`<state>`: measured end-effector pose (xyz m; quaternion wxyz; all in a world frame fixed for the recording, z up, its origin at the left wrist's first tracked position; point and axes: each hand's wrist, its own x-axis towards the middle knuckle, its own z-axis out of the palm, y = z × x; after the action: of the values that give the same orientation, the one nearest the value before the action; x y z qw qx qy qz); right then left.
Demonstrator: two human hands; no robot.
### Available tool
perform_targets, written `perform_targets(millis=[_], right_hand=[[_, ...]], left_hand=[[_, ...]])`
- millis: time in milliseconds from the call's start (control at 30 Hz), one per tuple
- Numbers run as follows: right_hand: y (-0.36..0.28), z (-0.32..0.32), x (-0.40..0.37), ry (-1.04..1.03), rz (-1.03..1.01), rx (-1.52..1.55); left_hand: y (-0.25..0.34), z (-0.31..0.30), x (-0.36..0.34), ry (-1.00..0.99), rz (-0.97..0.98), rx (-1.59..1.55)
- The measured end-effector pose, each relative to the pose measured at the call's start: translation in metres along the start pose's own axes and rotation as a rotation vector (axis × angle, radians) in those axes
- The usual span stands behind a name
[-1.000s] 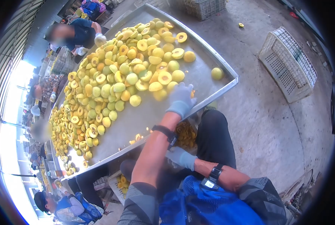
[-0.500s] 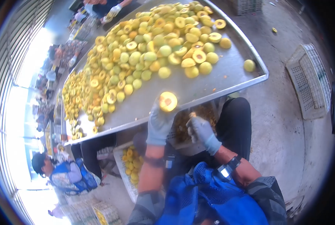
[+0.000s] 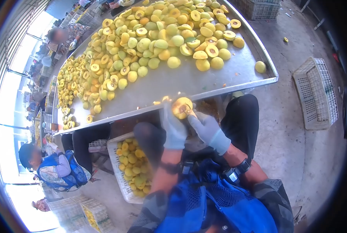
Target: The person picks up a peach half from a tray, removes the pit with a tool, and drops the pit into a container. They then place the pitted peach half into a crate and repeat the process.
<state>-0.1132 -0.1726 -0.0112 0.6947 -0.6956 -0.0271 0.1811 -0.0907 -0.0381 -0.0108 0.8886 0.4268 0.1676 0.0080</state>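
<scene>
My left hand [image 3: 174,130], in a pale work glove, holds up a yellow peach half [image 3: 182,108] with its cut face and brown pit area towards me. My right hand [image 3: 205,130], also gloved, is closed, its fingertips pressed against the centre of that cut face. Something small sticks out between the right fingers, but I cannot make out what it is. Both hands are just below the near edge of a metal table [image 3: 220,83]. A large heap of yellow peach halves [image 3: 142,50] lies on it.
A white crate of peach halves [image 3: 121,180] stands at lower left. A lone peach [image 3: 260,67] rests near the table's right corner. An upturned-sided plastic crate [image 3: 316,93] is on the floor at right. A person in a blue vest [image 3: 64,169] sits at left.
My right hand has moved up and left from below the table edge to the peach half. The left hand has brought the fruit slightly right. Small bits now lie at the table edge.
</scene>
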Motion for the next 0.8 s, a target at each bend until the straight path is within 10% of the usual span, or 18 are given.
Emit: perform_targets(millis=[800], right_hand=[[-0.003,0.008,-0.008,-0.011,-0.064,-0.204]], left_hand=[[0.008,0.026,-0.012,0.184,0.014,0.222]])
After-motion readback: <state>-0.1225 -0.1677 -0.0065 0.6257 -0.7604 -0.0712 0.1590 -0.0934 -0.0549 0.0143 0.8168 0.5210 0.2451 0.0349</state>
